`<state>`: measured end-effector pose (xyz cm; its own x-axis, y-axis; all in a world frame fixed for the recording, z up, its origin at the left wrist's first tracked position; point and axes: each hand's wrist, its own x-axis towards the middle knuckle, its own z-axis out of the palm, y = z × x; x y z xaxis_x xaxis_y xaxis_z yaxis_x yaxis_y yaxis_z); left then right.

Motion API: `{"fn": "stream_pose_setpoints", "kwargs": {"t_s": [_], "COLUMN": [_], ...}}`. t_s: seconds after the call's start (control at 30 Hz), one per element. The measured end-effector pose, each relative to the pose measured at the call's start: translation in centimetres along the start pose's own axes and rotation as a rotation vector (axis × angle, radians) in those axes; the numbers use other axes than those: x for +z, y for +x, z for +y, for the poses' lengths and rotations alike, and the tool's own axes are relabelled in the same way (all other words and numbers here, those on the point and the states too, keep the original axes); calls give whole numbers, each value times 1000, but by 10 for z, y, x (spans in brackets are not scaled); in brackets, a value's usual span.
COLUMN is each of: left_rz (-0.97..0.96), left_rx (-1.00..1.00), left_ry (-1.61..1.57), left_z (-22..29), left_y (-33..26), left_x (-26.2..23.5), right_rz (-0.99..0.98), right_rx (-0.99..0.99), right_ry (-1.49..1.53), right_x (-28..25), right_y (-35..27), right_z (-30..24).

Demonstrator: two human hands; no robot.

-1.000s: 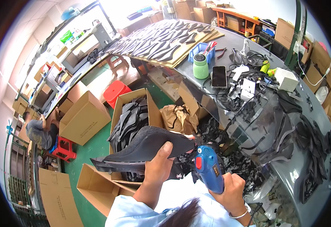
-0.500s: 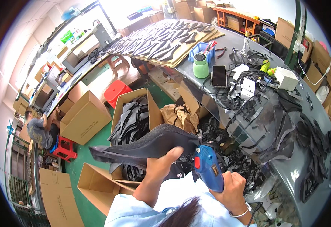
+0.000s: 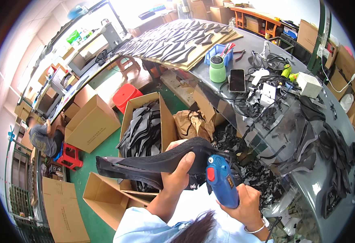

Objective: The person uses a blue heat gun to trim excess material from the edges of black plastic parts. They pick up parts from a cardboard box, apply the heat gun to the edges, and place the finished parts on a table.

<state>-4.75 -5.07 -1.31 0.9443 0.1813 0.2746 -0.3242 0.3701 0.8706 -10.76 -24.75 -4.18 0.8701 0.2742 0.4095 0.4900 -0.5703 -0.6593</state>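
Observation:
My left hand (image 3: pixel 176 174) grips a long, curved black foam-like piece (image 3: pixel 124 165) at its middle, thumb on the near face. The piece stretches leftward to a squared end and has a fuzzy upper edge. In my right hand (image 3: pixel 247 205) is a blue handheld power tool (image 3: pixel 224 184) with a red button, fingers wrapped round its lower body and a cord trailing by the wrist. The tool's head is against or close beside the piece's right end; its working tip is hidden. Similar dark pieces (image 3: pixel 143 127) fill a cardboard box (image 3: pixel 168 121) beyond the left hand.
Black scraps (image 3: pixel 262 186) lie below the grey table (image 3: pixel 262 141) to the right. The table bears a phone (image 3: pixel 237 81), a green bottle (image 3: pixel 217 69), cables and dark pieces. More pieces cover a board (image 3: pixel 199 60). An open carton (image 3: pixel 104 198) stands front left; a person (image 3: pixel 43 137) sits far left.
The black piece has turned in my left hand, its lower face now showing a long seam-like edge, and fingers show over its top. The tool has shifted slightly left and down.

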Motion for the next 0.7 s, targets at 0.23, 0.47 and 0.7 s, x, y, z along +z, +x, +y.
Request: {"fn": "stream_pose_setpoints", "kwargs": {"t_s": [0.23, 0.47, 0.7], "left_rz": [-130, -363, -758], "left_rx": [-155, -230, 29], "left_ry": [-22, 512, 849], "left_z": [12, 40, 33], "left_y": [4, 28, 49], "left_x": [-5, -14, -31], "right_rz": [4, -29, -46], "right_rx": [-12, -16, -67], "right_ry": [0, -126, -87], "right_x": [-1, -3, -1], "right_y": [2, -3, -1], "right_z": [-1, 3, 6]}}
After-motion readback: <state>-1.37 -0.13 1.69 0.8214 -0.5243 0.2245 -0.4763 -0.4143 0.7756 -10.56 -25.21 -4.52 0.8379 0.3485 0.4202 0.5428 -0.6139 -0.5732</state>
